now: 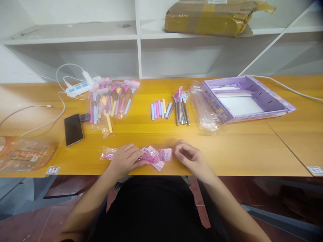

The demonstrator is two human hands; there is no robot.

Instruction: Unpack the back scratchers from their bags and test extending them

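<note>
While the left hand point(126, 158) lies across the pink wrapped bundle point(150, 154) near the front edge of the bench point(239, 148), its fingers are curled over the middle of it, with the thumb along the near side. So yeah, that one looks like a grip, though the underside is hidden. Clear wrapper and a bit of pink handle poke out on the left, and shiny pink stuff plus printed cards point(166, 154) fan out on the right. Can't tell if it's one pack or several.

The right hand point(189, 156) is just beside those cards, fingers loosely bent with a smallish gap to the thumb. Can't really say if the fingertips touch the end card.

Farther back, there's a pile of bagged little hand-shaped scratchers point(114, 101) on the left. Around the middle sit some pastel sleeves point(157, 110) in a rough row, right next to a bunch of metal rods point(182, 111) with hand-shaped heads. Clear bags point(207, 116) lie against a purple tray point(215, 104) to the right of those. Over on the left you've got a phone point(73, 129), a power strip point(80, 88) with cables, and an orange package point(27, 153). A taped-up parcel point(207, 20) sits on the shelf above.
</note>
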